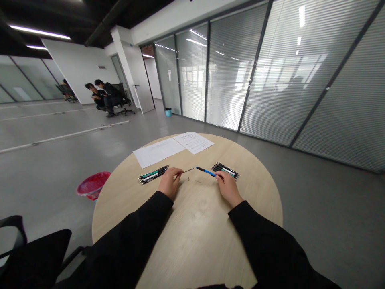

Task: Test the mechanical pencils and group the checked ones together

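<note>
The left hand [170, 183] pinches a slim dark rod [188, 171]; the right hand [228, 188] grips a tubular blue-and-black pen barrel [205, 171], apparently unassembled.

- One round table [195, 237]
- One left hand [170, 182], one right hand [227, 186]
- One blue barrel [205, 171], one thin rod [188, 171]
- Two pen bundles [153, 175] lie at the table's ten and two o'clock, too overlapped to count singly
- Two paper sheets [159, 152] lie at eleven and twelve
- Two small bits [188, 179]

Blue pen barrel [206, 171] — slanted; thin dark rod [188, 170] — perhaps a refill — apart.
</note>
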Available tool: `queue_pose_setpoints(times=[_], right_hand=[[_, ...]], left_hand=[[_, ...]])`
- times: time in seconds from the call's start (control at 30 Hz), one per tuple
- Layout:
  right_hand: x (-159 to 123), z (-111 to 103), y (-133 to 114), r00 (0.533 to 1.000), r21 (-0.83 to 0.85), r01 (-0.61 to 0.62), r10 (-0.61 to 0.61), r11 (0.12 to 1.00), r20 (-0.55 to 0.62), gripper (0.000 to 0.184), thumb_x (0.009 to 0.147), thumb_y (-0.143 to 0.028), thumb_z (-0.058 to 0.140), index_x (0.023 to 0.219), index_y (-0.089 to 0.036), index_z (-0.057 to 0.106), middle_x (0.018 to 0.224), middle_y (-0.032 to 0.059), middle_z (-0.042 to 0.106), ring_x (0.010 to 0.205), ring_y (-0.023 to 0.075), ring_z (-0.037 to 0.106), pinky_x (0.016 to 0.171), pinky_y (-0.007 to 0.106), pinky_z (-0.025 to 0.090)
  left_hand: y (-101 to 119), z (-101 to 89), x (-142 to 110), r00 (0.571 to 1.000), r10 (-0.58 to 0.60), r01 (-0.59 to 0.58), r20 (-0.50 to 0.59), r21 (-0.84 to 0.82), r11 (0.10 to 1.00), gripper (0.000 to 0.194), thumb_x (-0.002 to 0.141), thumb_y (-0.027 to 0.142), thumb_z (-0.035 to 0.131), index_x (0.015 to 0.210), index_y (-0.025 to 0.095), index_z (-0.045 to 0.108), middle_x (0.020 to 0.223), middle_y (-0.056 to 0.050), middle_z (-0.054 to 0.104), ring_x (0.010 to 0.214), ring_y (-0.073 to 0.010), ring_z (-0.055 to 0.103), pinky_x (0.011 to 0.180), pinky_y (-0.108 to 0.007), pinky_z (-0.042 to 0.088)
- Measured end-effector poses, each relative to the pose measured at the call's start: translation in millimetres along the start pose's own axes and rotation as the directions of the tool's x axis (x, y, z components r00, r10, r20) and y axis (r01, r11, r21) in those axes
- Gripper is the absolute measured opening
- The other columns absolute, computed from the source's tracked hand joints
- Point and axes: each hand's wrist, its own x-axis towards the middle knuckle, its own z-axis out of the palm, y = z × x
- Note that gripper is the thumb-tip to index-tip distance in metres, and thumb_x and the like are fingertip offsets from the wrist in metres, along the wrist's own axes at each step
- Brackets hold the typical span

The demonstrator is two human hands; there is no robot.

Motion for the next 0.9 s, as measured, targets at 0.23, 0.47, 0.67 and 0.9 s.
queue_pose_setpoints(times=[0.23, 0.47, 0.67, 0.9], right_hand=[[0, -1, -1, 0.997, -0.063, 0.055, -0.051, 0.997, 0.056, 0.021, 0.090, -0.016, 0.050, 0.095, -0.018, 0.070, 0.099, 0.0094, 0.070, 0.093, 0.0232, 0.061, 0.086, 0.037, 0.046], [-3, 0, -8, 0.989, -0.033, 0.071, -0.066, 0.997, 0.131, 0.019, 0.090, -0.014, 0.052, 0.095, -0.018, 0.070, 0.094, 0.0079, 0.069, 0.090, 0.0212, 0.061, 0.085, 0.034, 0.046], [-4, 2, -12, 0.985, -0.001, 0.064, -0.063, 0.998, 0.160, 0.017, 0.090, -0.014, 0.054, 0.093, -0.019, 0.070, 0.093, 0.0072, 0.070, 0.090, 0.0208, 0.061, 0.085, 0.034, 0.045], [-3, 1, -10, 0.990, -0.003, 0.051, -0.050, 0.999, 0.134, 0.018, 0.089, -0.012, 0.054, 0.095, -0.019, 0.070, 0.095, 0.0072, 0.070, 0.091, 0.0210, 0.061, 0.086, 0.034, 0.045]], left_hand=[[-1, -3.8, 2, 1.000, 0.017, -0.017, 0.024, -0.005, 1.000, 0.017, 0.087, 0.017, 0.050, 0.086, 0.019, 0.067, 0.090, -0.007, 0.068, 0.090, -0.0236, 0.060, 0.085, -0.039, 0.048], [11, 1.1, -1, 0.995, 0.062, -0.056, 0.078, -0.076, 0.996, 0.014, 0.089, 0.019, 0.052, 0.089, 0.019, 0.066, 0.088, -0.006, 0.067, 0.086, -0.0210, 0.061, 0.082, -0.037, 0.049], [18, 8.7, -6, 0.995, 0.047, -0.033, 0.090, -0.146, 0.989, 0.016, 0.087, 0.021, 0.055, 0.102, 0.019, 0.062, 0.094, -0.005, 0.068, 0.087, -0.0195, 0.062, 0.082, -0.036, 0.050], [9, 6.2, -5, 0.996, 0.052, -0.047, 0.066, -0.074, 0.996, 0.019, 0.087, 0.025, 0.055, 0.105, 0.018, 0.059, 0.097, -0.007, 0.064, 0.090, -0.0210, 0.060, 0.082, -0.038, 0.049]])
